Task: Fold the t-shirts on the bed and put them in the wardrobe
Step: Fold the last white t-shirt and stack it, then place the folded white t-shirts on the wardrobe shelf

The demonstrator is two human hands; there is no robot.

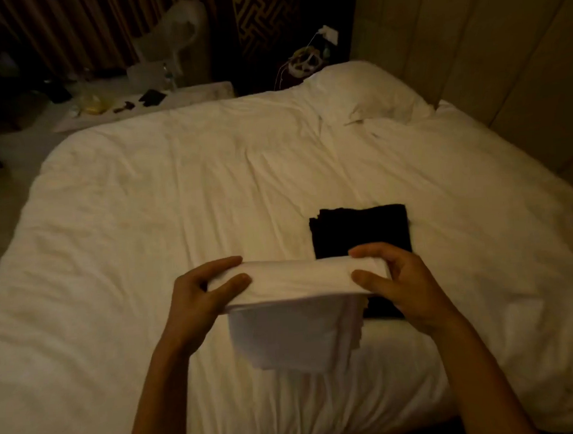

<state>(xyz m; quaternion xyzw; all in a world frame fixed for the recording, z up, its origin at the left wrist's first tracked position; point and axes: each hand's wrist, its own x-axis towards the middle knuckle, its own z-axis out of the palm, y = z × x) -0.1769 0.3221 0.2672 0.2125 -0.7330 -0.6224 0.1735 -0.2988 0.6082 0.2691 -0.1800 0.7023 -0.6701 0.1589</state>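
Dim room, warm yellowish light. Held a soft white tee (299,283) up over the lower middle of the frame: thick folded band on top, thinner flap hanging limp below. Gripped at its left end by the left hand (196,299), thumb and fingers curled round the fold. Same deal on the right end with the right hand (407,290). Right behind it, lying flat on the wrinkly white duvet (176,190), sat a black tee (359,229) folded into a neat square, near edge hidden by the white one. Puffy pillow (364,91) upper right, cluttered low table (187,95) upper left, ribbed curtain (82,28) behind.
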